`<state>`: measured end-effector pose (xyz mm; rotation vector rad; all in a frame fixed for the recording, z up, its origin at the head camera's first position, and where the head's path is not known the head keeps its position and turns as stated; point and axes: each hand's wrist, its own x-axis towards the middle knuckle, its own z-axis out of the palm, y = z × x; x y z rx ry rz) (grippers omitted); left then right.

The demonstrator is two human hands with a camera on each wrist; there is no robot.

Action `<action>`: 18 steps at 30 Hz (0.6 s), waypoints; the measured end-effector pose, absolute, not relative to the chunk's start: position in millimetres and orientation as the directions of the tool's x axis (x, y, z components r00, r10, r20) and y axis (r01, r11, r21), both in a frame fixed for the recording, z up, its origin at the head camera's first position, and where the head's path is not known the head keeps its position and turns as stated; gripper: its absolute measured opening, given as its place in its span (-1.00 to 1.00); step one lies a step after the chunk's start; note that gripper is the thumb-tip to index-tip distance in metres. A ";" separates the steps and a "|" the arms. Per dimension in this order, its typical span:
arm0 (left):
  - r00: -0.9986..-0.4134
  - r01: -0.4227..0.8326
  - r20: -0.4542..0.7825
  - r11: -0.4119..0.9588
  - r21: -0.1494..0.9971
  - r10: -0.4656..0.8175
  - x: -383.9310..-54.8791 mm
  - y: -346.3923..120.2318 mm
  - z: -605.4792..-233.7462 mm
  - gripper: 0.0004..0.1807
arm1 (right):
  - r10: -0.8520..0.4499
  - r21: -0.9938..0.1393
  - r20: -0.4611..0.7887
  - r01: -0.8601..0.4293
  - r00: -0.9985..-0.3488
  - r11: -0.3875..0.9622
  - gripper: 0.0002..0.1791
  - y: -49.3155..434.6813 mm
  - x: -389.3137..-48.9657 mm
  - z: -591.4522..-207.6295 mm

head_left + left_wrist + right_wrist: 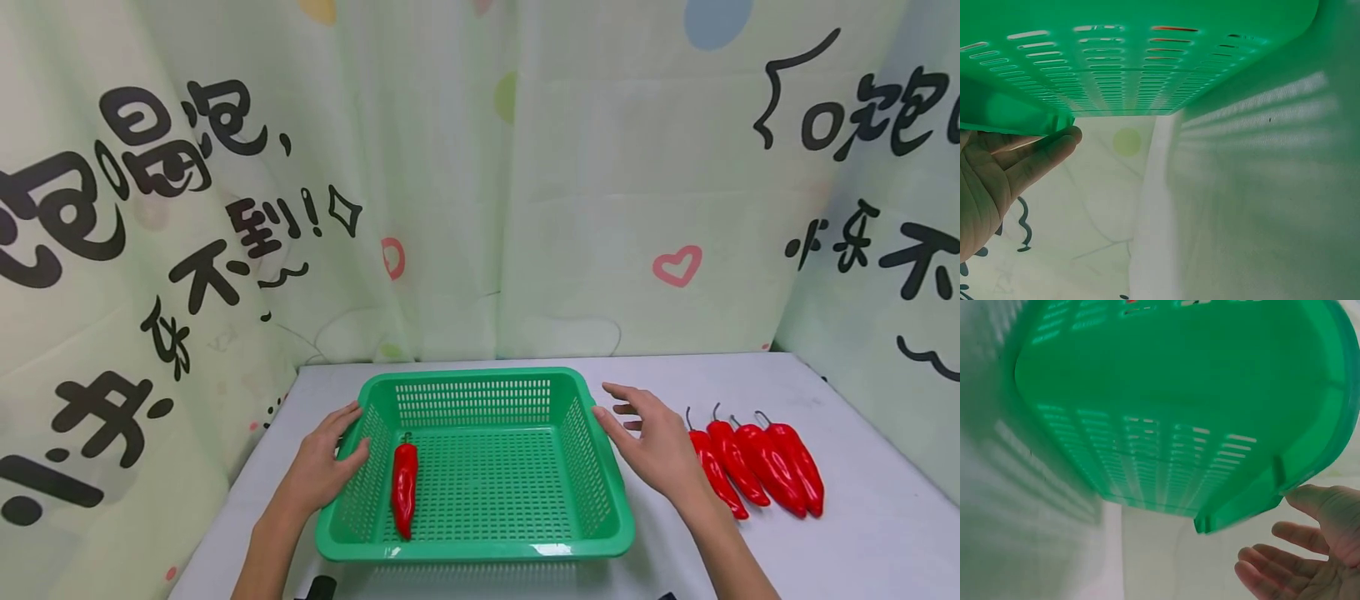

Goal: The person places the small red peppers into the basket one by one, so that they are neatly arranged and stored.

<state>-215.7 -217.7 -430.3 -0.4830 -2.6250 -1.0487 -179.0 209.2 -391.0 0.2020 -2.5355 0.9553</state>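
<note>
A green plastic basket point(480, 550) with slotted walls stands on the white table. One red pepper point(405, 487) lies inside, near its left wall. At the left rim, my left hand point(318, 467) holds the basket, thumb over the rim and fingers against its outer underside; in the left wrist view those fingers point(1041, 159) reach along the rim, the thumb hidden. My right hand point(652, 442) is at the right rim with its fingers spread. In the right wrist view its thumb point(1310, 500) touches the rim, while the other fingers hang apart from the basket.
Several red peppers point(757, 462) lie side by side on the white table point(847, 550), right of the right hand. A pale green curtain point(577, 208) with printed characters hangs behind the table and on both sides.
</note>
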 end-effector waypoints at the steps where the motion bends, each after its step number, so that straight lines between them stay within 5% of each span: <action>1: -0.906 0.403 0.370 0.683 0.609 0.205 -215.7 -217.8 -430.3 -0.43 | 0.020 -0.596 0.431 -0.268 -0.902 0.757 -0.42 210.7 -179.7 -391.6; 18: -0.904 0.410 0.373 0.675 0.613 0.210 -214.7 -218.7 -428.3 -0.44 | 0.095 -0.570 0.327 -0.116 -0.940 0.813 -0.36 243.4 -186.4 -400.6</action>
